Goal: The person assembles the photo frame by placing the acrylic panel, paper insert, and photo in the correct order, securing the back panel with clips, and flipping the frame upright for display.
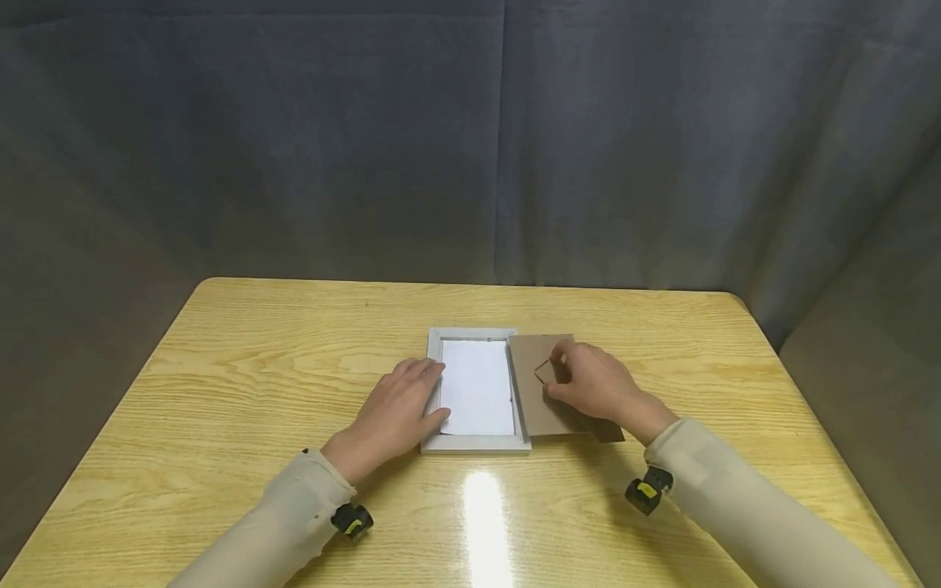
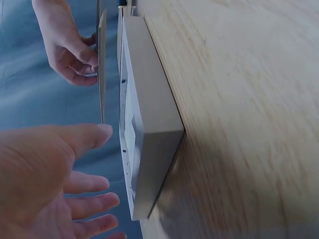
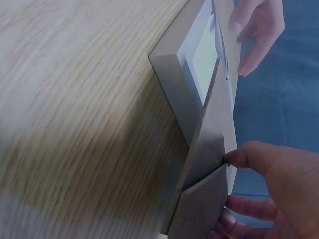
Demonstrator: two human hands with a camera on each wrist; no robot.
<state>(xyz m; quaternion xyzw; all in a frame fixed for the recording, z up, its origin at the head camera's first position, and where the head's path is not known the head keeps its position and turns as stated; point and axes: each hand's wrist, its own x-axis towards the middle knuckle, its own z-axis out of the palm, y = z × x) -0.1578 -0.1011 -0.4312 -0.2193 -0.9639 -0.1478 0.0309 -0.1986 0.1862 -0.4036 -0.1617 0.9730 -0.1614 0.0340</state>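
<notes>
Nearest are the right sleeve [image 1: 757, 510] and left sleeve [image 1: 265, 523], stretched over the wooden surface [image 1: 257, 367] toward an opened frame [image 1: 478, 443].

The frame lies on the surface with a white sheet [image 1: 476, 388] inside, and its brown board [image 1: 540, 408] is already out; the work seems half done, because the board is held tilted at the frame's right side, its placing unfinished. The right hand [image 1: 594, 380] pinches the board at its flap [image 3: 199, 204]; the left hand [image 1: 400, 408] has fingers apart and holds nothing, over the left rim, and whether it touches I cannot tell.
</notes>
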